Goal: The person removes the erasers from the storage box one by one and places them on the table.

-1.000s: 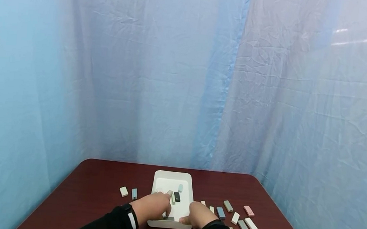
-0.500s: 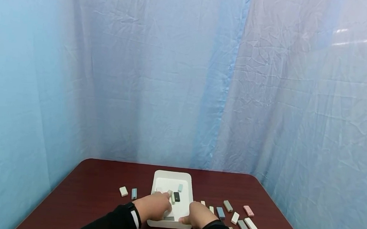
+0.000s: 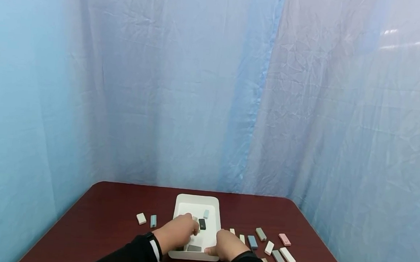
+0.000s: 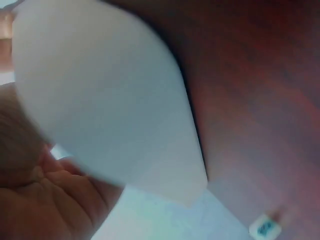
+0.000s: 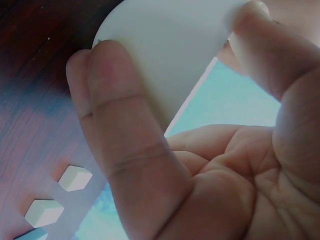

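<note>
A white tray [image 3: 197, 200] lies in the middle of the dark red table [image 3: 110, 221]. Inside it are a black block [image 3: 202, 224], a light blue block [image 3: 206, 213] and a grey block [image 3: 194, 248]. My left hand [image 3: 190, 232] reaches into the tray with fingers bent down over a beige block [image 3: 194, 218]; whether it grips the block is hidden. My right hand [image 3: 214, 249] pinches the tray's near right corner. In the right wrist view its fingers [image 5: 125, 140] lie under the tray wall [image 5: 175, 45] and the thumb [image 5: 265, 50] over the rim.
A cream block [image 3: 141, 218] and a blue block [image 3: 153, 220] lie left of the tray. Several blocks, among them a pink block [image 3: 284, 239] and a white block [image 3: 287, 256], are scattered to its right. Blue curtains surround the table.
My left hand has shifted slightly forward over the beige block, uncovering more of the grey block at the tray's near end. The right hand keeps its hold on the tray.
</note>
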`<control>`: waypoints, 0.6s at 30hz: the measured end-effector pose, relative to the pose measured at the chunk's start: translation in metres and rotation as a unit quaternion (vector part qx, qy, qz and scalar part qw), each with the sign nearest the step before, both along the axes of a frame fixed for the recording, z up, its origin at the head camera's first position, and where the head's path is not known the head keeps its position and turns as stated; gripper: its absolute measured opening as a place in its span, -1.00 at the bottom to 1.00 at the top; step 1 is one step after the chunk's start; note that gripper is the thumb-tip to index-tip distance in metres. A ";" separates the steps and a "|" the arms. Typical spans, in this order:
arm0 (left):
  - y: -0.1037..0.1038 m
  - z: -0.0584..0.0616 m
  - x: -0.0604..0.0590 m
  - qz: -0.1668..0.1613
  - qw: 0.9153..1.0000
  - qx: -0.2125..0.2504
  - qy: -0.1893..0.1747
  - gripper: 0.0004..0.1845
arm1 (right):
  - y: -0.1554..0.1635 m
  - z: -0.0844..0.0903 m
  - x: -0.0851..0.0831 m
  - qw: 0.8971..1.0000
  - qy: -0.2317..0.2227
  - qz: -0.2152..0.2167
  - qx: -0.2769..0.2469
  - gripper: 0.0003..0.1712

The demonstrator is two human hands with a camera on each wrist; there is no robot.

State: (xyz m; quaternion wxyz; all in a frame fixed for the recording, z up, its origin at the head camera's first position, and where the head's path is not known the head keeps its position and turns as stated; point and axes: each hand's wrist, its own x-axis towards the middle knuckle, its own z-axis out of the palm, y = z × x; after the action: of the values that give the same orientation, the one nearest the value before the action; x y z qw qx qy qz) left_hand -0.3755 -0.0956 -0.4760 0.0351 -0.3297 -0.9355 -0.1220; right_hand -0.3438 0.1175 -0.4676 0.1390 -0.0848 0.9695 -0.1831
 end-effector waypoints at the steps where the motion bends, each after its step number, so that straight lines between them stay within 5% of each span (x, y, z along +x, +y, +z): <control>1: -0.003 0.004 -0.001 0.002 1.000 0.004 0.006 -0.71 | -0.003 0.008 0.004 1.000 -0.002 -0.004 -0.004 -0.56; 5: -0.021 0.016 -0.008 0.034 0.999 0.022 0.033 -0.75 | -0.008 0.020 0.009 1.000 -0.002 -0.007 0.005 -0.57; 8: -0.041 0.020 -0.016 0.083 0.995 0.042 0.043 -0.80 | -0.003 0.006 -0.003 1.000 -0.002 0.000 0.016 -0.51; 14: -0.096 0.010 -0.028 0.178 0.981 0.076 0.016 -0.77 | -0.013 0.018 0.004 0.999 -0.022 -0.038 0.028 -0.55; 18: -0.135 0.003 -0.027 0.210 0.976 0.054 0.011 -0.80 | -0.013 0.018 0.006 0.998 -0.021 -0.043 0.041 -0.55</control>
State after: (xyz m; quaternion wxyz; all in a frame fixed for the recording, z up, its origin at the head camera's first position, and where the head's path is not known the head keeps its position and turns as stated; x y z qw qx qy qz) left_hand -0.4025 -0.2305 -0.4731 0.0877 -0.1246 -0.9756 -0.1583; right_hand -0.3382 0.1041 -0.4499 0.1544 -0.0333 0.9759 -0.1504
